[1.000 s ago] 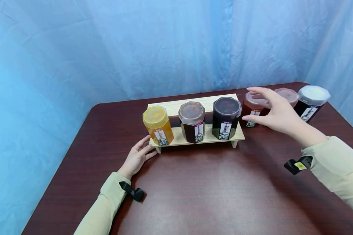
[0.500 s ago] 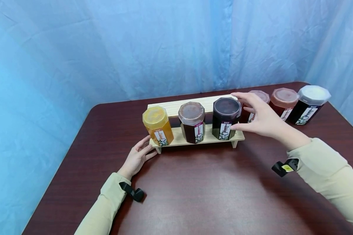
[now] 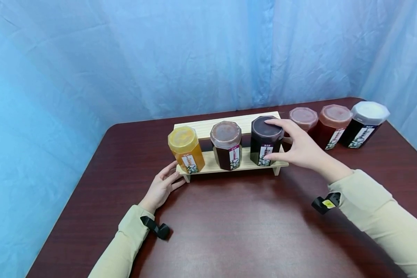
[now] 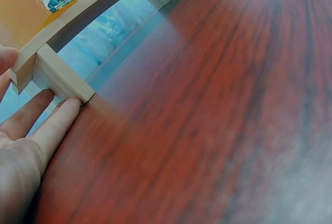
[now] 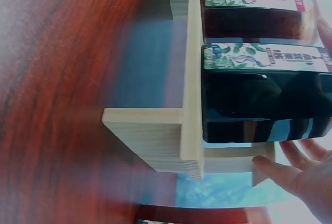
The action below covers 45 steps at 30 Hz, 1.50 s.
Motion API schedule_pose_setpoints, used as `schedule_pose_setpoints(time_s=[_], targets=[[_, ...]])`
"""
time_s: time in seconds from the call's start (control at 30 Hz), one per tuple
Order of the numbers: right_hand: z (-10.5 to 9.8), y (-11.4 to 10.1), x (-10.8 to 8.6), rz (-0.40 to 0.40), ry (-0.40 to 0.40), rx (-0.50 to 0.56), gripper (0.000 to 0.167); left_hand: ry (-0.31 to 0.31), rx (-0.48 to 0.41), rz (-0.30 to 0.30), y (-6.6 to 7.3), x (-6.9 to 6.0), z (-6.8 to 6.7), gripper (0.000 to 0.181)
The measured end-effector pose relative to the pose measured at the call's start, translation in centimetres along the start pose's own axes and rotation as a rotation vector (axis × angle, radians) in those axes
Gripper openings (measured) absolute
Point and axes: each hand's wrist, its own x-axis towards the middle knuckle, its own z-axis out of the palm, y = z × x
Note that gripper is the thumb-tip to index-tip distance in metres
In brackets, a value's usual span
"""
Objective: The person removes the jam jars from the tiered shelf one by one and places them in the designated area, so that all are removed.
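A two-tier wooden rack (image 3: 244,165) carries three octagonal jars on its lower shelf. They are a yellow jar (image 3: 187,150), a brown jar (image 3: 226,148) and a dark jar (image 3: 258,141). At the rack's left end my left hand (image 3: 162,188) lies with extended fingers. In the left wrist view its fingertips touch the board end and the leg (image 4: 65,76). My right hand (image 3: 304,148) is spread beside the dark jar, one finger over the lid and the thumb across the label in the head view. Whether it touches the jar, I cannot tell.
To the right of the rack stand a reddish jar (image 3: 303,117), another reddish jar (image 3: 330,129) and a black jar with a white lid (image 3: 363,127), on the dark wood table (image 3: 222,231). Blue curtain (image 3: 194,58) hangs behind the table's far edge.
My right hand has moved left and slightly down, from in front of the reddish jars to the dark jar's lid and label. My left hand and the jars stay put.
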Motion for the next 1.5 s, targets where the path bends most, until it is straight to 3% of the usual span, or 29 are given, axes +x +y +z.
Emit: schedule_pose_setpoints(time_s=[0.27,0.73,1.5], targets=[[0.9,0.4,-0.5,0.049,0.038,0.086,0.088,0.006,0.012,0.0,-0.1,0.0,0.0,0.055],[3.1,0.9,-0.8,0.075,0.24,-0.053,0.089,0.001,0.023,0.005,-0.1,0.1,-0.1,0.056],[3.3,-0.2,-0.9,0.11,0.324,-0.072,0.083,0.005,0.027,0.005,-0.1,0.0,0.0,0.055]])
